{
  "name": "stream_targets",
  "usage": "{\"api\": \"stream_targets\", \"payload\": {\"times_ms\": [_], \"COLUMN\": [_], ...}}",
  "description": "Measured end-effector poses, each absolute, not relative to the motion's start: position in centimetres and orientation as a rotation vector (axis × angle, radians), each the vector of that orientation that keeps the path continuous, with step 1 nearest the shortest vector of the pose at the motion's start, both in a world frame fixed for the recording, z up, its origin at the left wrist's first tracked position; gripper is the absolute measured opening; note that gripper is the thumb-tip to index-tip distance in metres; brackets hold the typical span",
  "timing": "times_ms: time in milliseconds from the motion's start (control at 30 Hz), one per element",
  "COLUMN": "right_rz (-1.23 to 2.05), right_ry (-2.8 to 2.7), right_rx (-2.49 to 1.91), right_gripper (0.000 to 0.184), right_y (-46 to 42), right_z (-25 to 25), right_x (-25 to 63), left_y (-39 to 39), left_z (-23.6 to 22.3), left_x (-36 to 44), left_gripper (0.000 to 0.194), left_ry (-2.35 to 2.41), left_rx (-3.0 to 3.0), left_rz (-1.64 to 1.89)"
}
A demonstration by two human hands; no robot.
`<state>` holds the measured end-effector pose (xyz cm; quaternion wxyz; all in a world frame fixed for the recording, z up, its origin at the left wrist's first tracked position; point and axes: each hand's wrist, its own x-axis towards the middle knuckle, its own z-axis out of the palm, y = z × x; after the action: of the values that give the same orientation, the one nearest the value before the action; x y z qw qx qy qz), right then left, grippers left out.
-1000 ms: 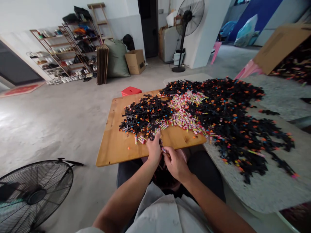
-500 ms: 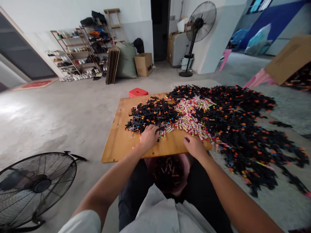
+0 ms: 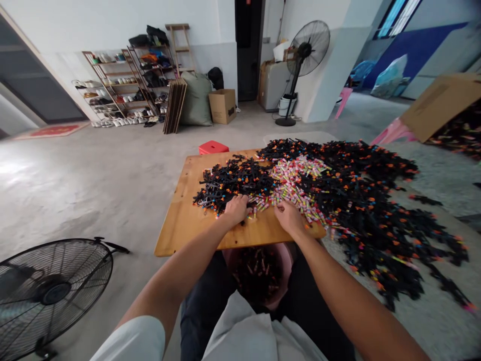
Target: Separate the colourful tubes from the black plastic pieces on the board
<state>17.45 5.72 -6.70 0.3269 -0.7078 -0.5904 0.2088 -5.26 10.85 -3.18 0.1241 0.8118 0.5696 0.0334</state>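
My left hand (image 3: 237,208) is closed at the front edge of a heap of small black toy guns (image 3: 240,181) with orange and blue bits; a dark piece that looks like one of these guns shows at its fingers. Close to the right, my right hand (image 3: 289,217) has its fingers bent together at the near side of a pile of small pink, white and yellow-green tubes (image 3: 295,188). What those fingers hold, if anything, is hidden. Both hands are over the wooden board (image 3: 176,220).
A larger heap of black toy guns (image 3: 372,200) spreads to the right. Between my legs stands a pink tub (image 3: 287,265) with dark pieces and tubes inside. A black fan (image 3: 56,291) is at left, a red stool (image 3: 213,147) behind the board, an open cardboard box (image 3: 436,105) at right.
My right hand has moved left and forward to the edge of the tubes, nearer my left hand. My left hand has shifted slightly right. The view has tilted up a little.
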Motion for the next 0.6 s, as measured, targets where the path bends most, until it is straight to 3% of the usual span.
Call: {"api": "stream_targets", "payload": {"times_ms": [200,400,500,600], "right_rz": [0.919,1.063,1.147,1.170], "right_ry": [-1.249,-0.976,-0.846,-0.812], "right_rx": [-1.554,-1.335,-1.189,-1.114], "right_gripper": [0.034,0.028,0.025,0.024], "right_y": [2.8,0.9,0.3,-0.5], "right_z": [-7.8,-6.6,-5.1,-3.6], "right_x": [15.4,14.3,14.0,13.8], "left_y": [12.2,10.4,8.3,6.0], "left_z": [-2.9,-1.5,-1.0,-0.7], "left_x": [-5.2,-5.1,-4.8,-4.6], "left_gripper": [0.026,0.023,0.016,0.025], "left_ry": [1.630,1.578,1.349,0.904], "left_rx": [2.301,2.334,2.170,1.758], "left_rz": [0.006,0.216,0.451,0.534]}}
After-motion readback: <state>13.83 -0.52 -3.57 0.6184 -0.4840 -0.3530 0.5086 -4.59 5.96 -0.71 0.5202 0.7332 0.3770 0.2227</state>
